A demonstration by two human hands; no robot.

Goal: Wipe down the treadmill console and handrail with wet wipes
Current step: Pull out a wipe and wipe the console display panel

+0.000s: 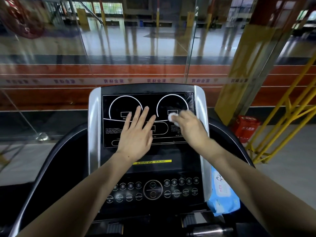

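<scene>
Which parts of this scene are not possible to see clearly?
Head view only:
- Display middle: hidden under left hand.
- Wipe: mostly covered by right hand.
- Small panel text: too tiny.
- Wipes pack: part behind right forearm, label blurred.
- Handrail: lower end cut off.

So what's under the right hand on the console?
A bunched white wet wipe shows past the right hand, pressed on the console by its right dial. The hand hides the rest of the wipe.
</scene>
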